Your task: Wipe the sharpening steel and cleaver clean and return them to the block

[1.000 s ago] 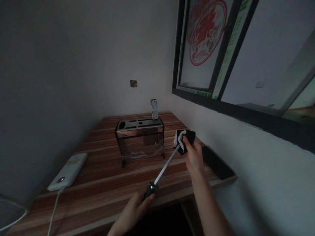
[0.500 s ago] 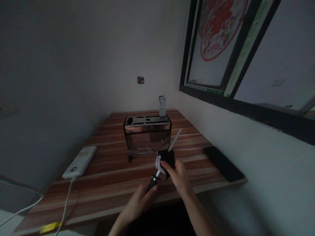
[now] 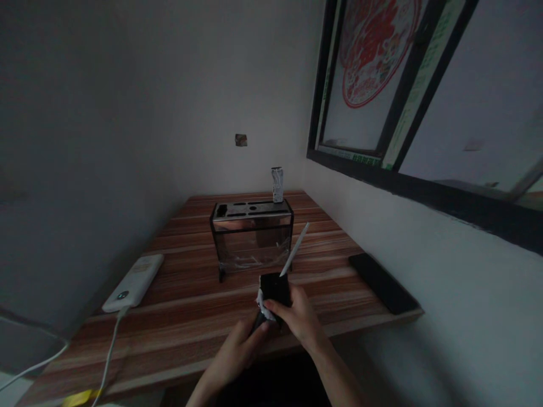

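My left hand (image 3: 238, 346) is wrapped round the dark handle (image 3: 258, 322) of a sharpening steel, low over the table's near edge. Its thin pale rod (image 3: 296, 249) slants up and away to the right. Around the lower rod, close to the handle, my right hand (image 3: 299, 317) grips a folded cloth (image 3: 275, 287), black on the outside with a white part on its left side. The cloth hides that stretch of rod and the collar. Beyond my hands stands a knife block (image 3: 254, 223) with a slotted top and clear front.
A patterned pale upright object (image 3: 277, 185) is at the block's back right corner. On the wood-grain table (image 3: 186, 294), a white power bank (image 3: 134, 282) with a cable (image 3: 111, 350) lies left, and a black phone-like slab (image 3: 382, 282) right. A window frame (image 3: 360, 163) borders the right wall.
My right hand and the cloth have slid down the rod toward the handle, covering the collar and leaving more of the upper rod bare. My left hand keeps its hold.
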The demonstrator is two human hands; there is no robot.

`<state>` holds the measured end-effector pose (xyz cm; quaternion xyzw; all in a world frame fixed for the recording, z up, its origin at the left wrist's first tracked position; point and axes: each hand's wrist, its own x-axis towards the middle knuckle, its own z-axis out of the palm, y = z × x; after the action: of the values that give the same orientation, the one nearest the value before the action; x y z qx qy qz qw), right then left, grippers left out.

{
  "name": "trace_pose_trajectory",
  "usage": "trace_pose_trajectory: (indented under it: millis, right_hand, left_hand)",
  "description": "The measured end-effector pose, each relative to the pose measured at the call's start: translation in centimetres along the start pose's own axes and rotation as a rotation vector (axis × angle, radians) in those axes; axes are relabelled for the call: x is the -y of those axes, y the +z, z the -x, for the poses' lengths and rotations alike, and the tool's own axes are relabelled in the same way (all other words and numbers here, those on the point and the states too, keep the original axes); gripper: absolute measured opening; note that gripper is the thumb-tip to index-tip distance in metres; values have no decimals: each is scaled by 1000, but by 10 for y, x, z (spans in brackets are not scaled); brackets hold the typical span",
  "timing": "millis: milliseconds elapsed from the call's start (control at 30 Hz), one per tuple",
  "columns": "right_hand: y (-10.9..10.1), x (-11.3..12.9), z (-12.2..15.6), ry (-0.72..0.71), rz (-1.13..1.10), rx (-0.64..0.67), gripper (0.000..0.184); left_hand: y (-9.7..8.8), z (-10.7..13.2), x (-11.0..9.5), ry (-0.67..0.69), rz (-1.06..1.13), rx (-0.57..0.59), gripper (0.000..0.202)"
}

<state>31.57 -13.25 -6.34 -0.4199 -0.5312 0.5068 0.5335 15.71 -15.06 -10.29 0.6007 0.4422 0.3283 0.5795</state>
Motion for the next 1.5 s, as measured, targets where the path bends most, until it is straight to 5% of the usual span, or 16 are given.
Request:
trace_pose_trajectory:
  millis: [400,700,1200,1500]
  right_hand:
    - [-19,5,-9,-30,-128,-146,31]
    - [-55,39,-28,-151,-148,-200,26]
    - [-86,80,-44,-262,-249,-319,30]
    - [-106,85,-61,-387,-362,-533,33]
  left_hand:
    - [0,-2,2,37,-100,-19,56]
    - [2,6,-17,64,-188,-36,41]
    - [-4,1,-7,58,-217,23,47]
    - [-3,3,-14,10,-245,5,49]
